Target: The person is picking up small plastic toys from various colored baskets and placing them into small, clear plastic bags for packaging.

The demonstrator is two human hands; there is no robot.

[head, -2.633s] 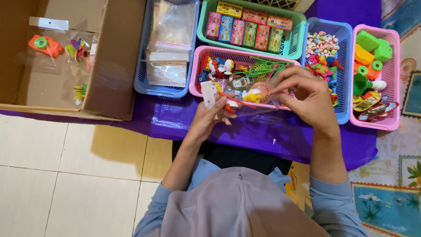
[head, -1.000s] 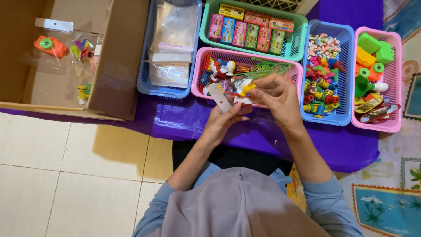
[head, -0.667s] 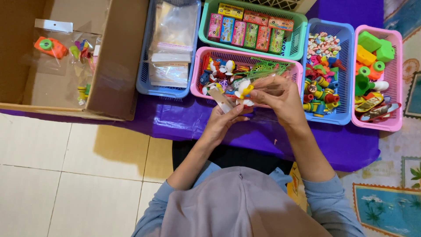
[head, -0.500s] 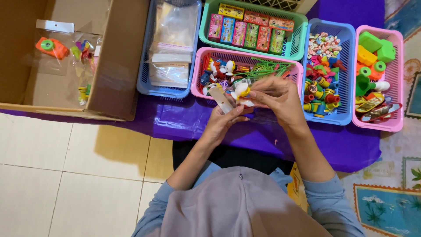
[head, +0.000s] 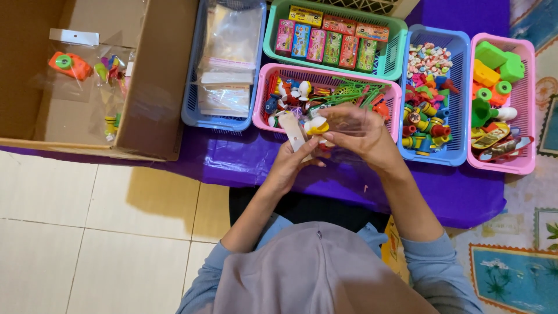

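My left hand and my right hand meet over the front edge of a pink basket full of small toys. Between them I hold a clear plastic bag with a white header strip. A small yellow and white toy sits at the bag's mouth, pinched by my right fingers. My left fingers grip the bag's header end from below.
A cardboard box at the left holds packed bags with an orange toy. A blue basket holds empty clear bags. A green basket holds small boxes, another blue basket small pieces, a far-right pink basket bigger toys. A purple cloth covers the table.
Both hands have shifted slightly left over the pink basket with the bag, and the yellow and white toy now sits at the bag's mouth.
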